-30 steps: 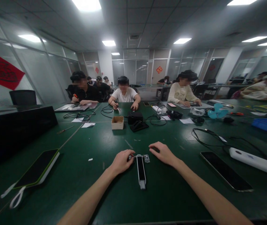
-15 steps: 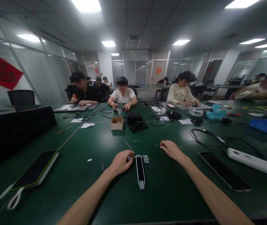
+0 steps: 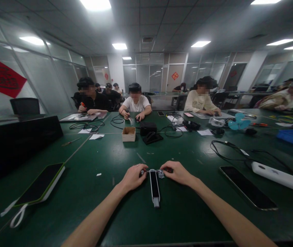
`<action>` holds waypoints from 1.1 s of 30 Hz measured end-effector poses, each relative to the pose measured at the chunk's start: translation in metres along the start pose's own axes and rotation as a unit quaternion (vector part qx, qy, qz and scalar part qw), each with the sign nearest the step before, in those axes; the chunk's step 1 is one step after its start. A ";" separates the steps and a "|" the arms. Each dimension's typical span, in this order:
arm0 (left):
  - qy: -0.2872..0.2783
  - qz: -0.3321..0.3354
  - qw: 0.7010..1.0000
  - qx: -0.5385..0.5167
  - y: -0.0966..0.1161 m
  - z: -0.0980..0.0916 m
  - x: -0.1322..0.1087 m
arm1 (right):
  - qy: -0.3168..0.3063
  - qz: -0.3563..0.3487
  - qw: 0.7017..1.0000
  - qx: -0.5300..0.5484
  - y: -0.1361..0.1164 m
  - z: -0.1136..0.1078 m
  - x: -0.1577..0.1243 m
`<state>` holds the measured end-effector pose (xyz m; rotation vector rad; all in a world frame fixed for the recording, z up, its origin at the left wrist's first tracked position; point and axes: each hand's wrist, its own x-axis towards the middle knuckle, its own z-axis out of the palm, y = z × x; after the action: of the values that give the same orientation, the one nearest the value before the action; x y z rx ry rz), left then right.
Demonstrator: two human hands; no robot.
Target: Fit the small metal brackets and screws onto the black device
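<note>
A narrow black panel in a white casing point(image 3: 154, 188) lies lengthwise on the green table, directly in front of me. A small metal hinge bracket point(image 3: 160, 173) sits at its far end. My left hand point(image 3: 133, 177) closes on the bracket's left side. My right hand point(image 3: 176, 173) reaches in from the right, and its fingertips are at the bracket's right side, pinching a small dark part point(image 3: 169, 169). The fingers hide most of that part, so its shape cannot be told.
A black slab with a green edge point(image 3: 39, 184) lies to my left. To my right are a black glass slab point(image 3: 248, 187), a white bar point(image 3: 281, 178) and black cable point(image 3: 229, 150). Farther off stand a cardboard box point(image 3: 128, 134) and seated co-workers point(image 3: 135, 103).
My right hand has moved left from open table to the bracket's right side and closed there. My left hand has stayed at the bracket.
</note>
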<state>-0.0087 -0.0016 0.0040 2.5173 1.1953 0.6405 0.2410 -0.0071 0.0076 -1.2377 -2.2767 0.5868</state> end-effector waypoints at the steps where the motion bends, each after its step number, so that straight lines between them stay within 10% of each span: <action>1: -0.001 0.000 1.000 -0.001 0.000 0.000 0.000 | 0.001 -0.001 1.000 -0.002 -0.001 -0.001 0.000; 33: -0.003 0.003 1.000 -0.002 -0.001 -0.001 -0.001 | 0.032 0.015 0.999 -0.001 -0.002 0.014 0.001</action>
<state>-0.0102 -0.0019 0.0048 2.5190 1.1834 0.6356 0.2312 -0.0091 -0.0024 -1.2750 -2.2114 0.5472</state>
